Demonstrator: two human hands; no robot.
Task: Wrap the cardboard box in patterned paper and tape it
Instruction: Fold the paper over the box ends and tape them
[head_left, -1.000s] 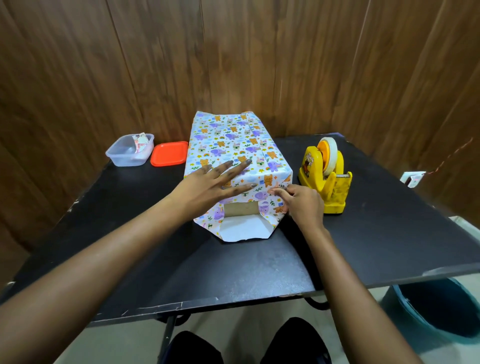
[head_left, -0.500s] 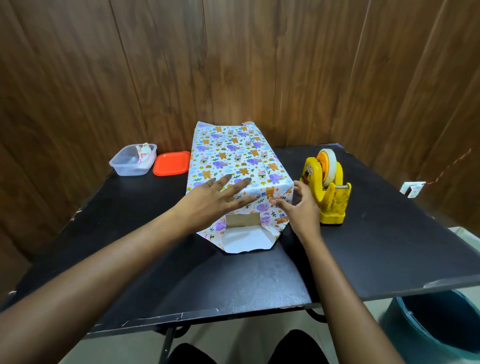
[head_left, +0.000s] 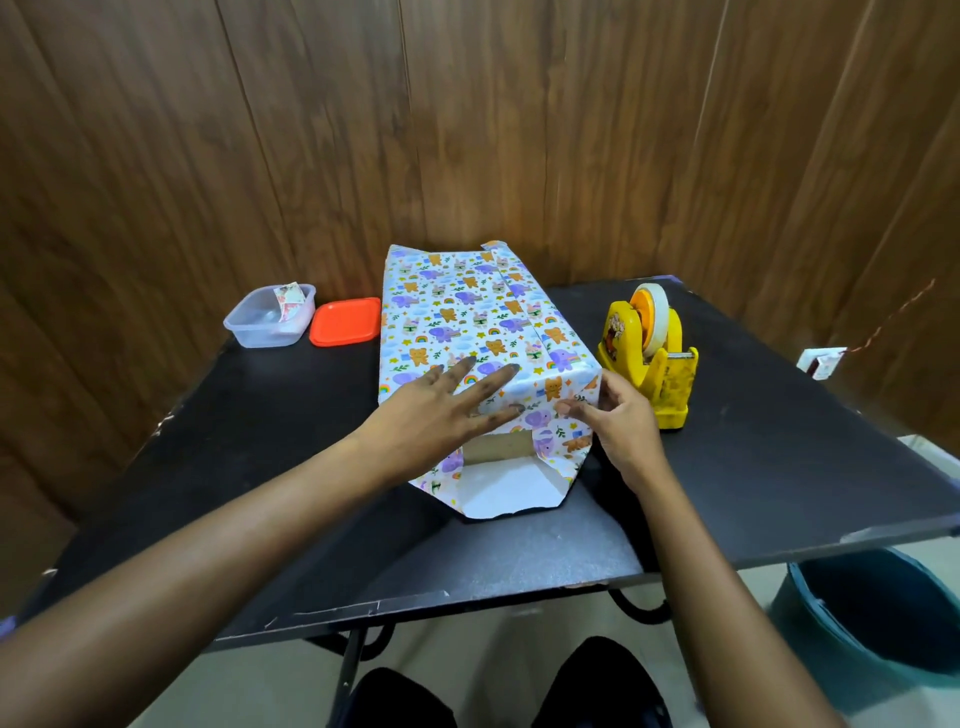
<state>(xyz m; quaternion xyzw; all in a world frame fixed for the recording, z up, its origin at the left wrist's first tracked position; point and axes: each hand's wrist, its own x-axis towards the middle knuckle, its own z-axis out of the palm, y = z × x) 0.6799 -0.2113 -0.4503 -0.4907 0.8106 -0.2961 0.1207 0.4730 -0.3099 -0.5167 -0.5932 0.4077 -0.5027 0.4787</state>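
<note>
The cardboard box (head_left: 501, 449) lies lengthwise on the black table (head_left: 779, 467), covered in white patterned paper (head_left: 467, 312) with small animals. Bare cardboard shows at its near end between folded side flaps, and the white bottom flap (head_left: 501, 491) lies flat on the table. My left hand (head_left: 441, 410) rests flat with spread fingers on the box's near top edge. My right hand (head_left: 618, 421) pinches the paper at the near right corner. A yellow tape dispenser (head_left: 649, 353) with a roll stands just right of the box.
A clear plastic tub (head_left: 267, 317) with a paper scrap and an orange lid (head_left: 345, 322) sit at the back left. Wooden walls close in behind. A teal bucket (head_left: 878, 618) stands on the floor at the right, beyond the table's near edge.
My right hand has shifted from the front flap up to the box's near right corner and now pinches the paper there. My left hand stays pressed on top.
</note>
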